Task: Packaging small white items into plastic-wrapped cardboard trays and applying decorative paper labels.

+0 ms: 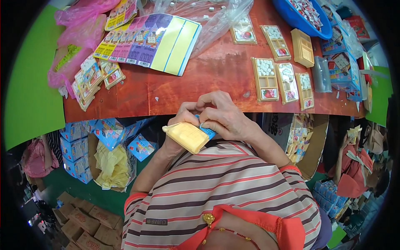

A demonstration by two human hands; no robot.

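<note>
the fingers of both hands are drawn close together over a pale yellow piece, which is held just in front of the near table edge, above the striped shirt of the wearer. the right hand has its thumb and forefinger pinched on a blue flap at the end of that piece, with its other fingers curled above. the left hand is clamped on the pale yellow piece along its upper edge; some of its fingers are hidden, so i cannot tell how they lie. the piece is tilted, its right end lower than its left. beyond the hands spreads a red-brown table. to its right lie filled trays with white pieces in their compartments, near a stack of bare tan trays; behind these stands a blue basin of small packets, with blue boxes at the table's right side. toward the far left are printed card sheets, a heap of filled packs and a pink plastic bag. below the table, a carton of yellow sheets is on the left, and another carton holding packs is on the right.
</note>
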